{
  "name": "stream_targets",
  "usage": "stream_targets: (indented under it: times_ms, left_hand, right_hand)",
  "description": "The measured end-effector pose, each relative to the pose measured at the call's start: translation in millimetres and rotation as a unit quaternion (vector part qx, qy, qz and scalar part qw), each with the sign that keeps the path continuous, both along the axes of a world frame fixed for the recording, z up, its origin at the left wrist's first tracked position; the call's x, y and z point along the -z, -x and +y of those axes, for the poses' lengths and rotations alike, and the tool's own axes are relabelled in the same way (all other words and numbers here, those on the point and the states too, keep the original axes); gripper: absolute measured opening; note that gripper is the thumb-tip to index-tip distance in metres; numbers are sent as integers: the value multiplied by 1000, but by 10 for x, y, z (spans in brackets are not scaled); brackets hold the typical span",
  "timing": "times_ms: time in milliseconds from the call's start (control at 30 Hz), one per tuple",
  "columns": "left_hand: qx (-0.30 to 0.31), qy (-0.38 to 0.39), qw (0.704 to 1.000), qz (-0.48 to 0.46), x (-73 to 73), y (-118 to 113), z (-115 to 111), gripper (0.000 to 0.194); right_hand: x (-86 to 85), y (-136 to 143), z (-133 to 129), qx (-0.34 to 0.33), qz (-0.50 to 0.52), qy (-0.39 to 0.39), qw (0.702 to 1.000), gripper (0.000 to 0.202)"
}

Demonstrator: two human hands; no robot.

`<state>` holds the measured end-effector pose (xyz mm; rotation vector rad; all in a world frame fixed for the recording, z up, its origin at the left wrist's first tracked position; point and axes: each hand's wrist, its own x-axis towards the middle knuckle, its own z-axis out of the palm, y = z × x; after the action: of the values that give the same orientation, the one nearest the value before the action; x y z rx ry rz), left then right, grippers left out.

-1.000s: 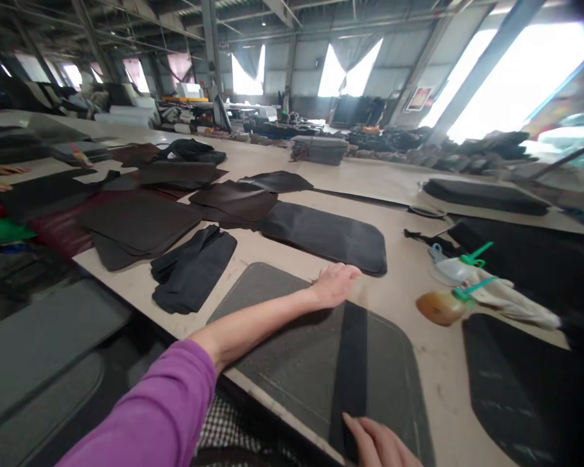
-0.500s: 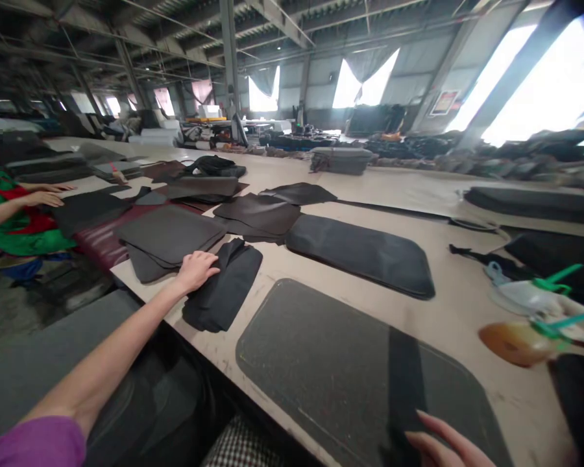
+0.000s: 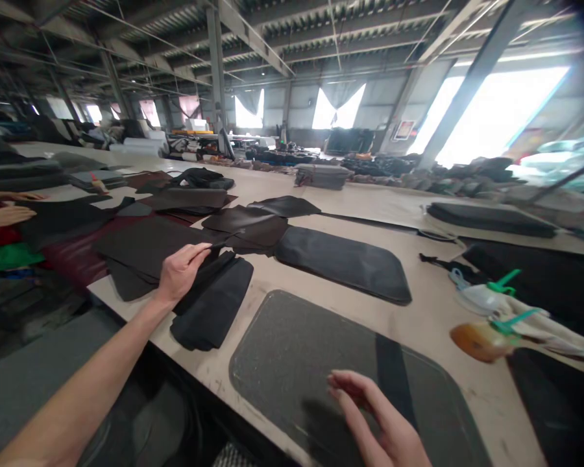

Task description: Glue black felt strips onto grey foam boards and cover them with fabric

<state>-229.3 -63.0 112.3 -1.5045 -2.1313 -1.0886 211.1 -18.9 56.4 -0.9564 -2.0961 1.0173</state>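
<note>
My left hand (image 3: 181, 274) pinches the edge of a thin black fabric piece, raised slightly from a folded black fabric stack (image 3: 217, 305) near the table edge. Beside that hand lies a pile of dark brown-grey sheets (image 3: 139, 250). My right hand (image 3: 377, 418) hovers over a flat grey panel with rounded corners (image 3: 292, 350), thumb and fingers apart and nothing between them. Across the panel runs a black strip (image 3: 393, 370), partly behind the right hand. A dark rounded-corner panel stack (image 3: 340, 263) lies just beyond.
Two containers with green parts, one holding amber liquid (image 3: 479, 342) and one whitish (image 3: 481, 298), stand at the right by black material (image 3: 559, 408). More dark sheets (image 3: 246, 227) lie further back. A co-worker's hand (image 3: 10, 216) rests at the far left.
My left hand has gone from resting on the folded black stack to lifting a piece's edge. My right hand has come up and left over the grey panel. The view has shifted right.
</note>
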Motion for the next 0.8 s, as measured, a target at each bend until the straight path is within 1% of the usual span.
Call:
stream_targets:
  times_ms: [33, 67, 100, 167, 233, 267, 300, 333, 367, 400, 433, 467, 500, 533, 567, 600, 633, 667, 733, 800]
  left_hand:
    - [51, -15, 999, 9, -91, -179, -35, 39]
    - [106, -13, 994, 21, -160, -372, -81, 38]
    - [160, 3, 986, 34, -203, -568, -138, 37]
    - [252, 50, 965, 61, -211, -934, -278, 37]
    - [324, 84, 940, 67, -133, -1223, -433, 42]
    - [353, 91, 929, 59, -74, -1336, -507, 46]
    - [376, 92, 921, 41, -11, -1432, -575, 49]
    - [390, 88, 916, 14, 51, -1516, -635, 51]
    - [391, 81, 916, -26, 106, -1592, -689, 50]
    - [379, 78, 919, -78, 151, -1662, -735, 50]
    - [357, 81, 919, -145, 183, -1728, -774, 50]
    - [332, 91, 912, -224, 200, -1790, -806, 52]
    - [312, 108, 892, -308, 203, -1846, -832, 57]
    - [301, 125, 861, -391, 195, -1895, -850, 63]
    - [299, 137, 823, -464, 176, -1935, -863, 67]
    - [303, 144, 785, -521, 151, -1963, -870, 70]
    - [307, 148, 754, -561, 122, -1981, -875, 69]
    - [306, 149, 733, -589, 93, -1988, -877, 68]
    - [297, 149, 713, -617, 43, -1978, -882, 65]
    - [288, 152, 709, -625, 13, -1947, -882, 60]
  right_hand:
    - [-83, 115, -29, -7, 31, 91, 995, 34]
    - [-162, 232, -55, -16, 68, 169, 983, 39]
    - [-235, 344, -76, -27, 111, 238, 965, 43]
    - [-347, 538, -113, -52, 203, 344, 915, 49]
    - [-397, 669, -150, -71, 292, 402, 865, 47]
    - [-396, 707, -171, -68, 326, 411, 849, 43]
    - [-380, 730, -194, -55, 349, 409, 841, 38]
    - [-352, 740, -221, -33, 363, 400, 841, 34]
    - [-317, 741, -251, -7, 370, 388, 844, 33]
    - [-279, 737, -282, 16, 370, 375, 850, 34]
    - [-243, 734, -313, 32, 366, 363, 856, 36]
    - [-214, 733, -343, 42, 361, 356, 861, 38]
    - [-195, 738, -372, 48, 355, 353, 864, 38]
    - [-189, 748, -397, 52, 349, 353, 867, 38]
    - [-196, 764, -420, 52, 343, 354, 868, 39]
    - [-213, 783, -439, 50, 337, 356, 870, 39]
    - [-238, 805, -456, 44, 334, 354, 872, 38]
    - [-267, 827, -469, 36, 332, 349, 875, 36]
    - [-318, 871, -491, 12, 327, 343, 880, 33]
    - [-345, 912, -511, -15, 327, 352, 877, 32]
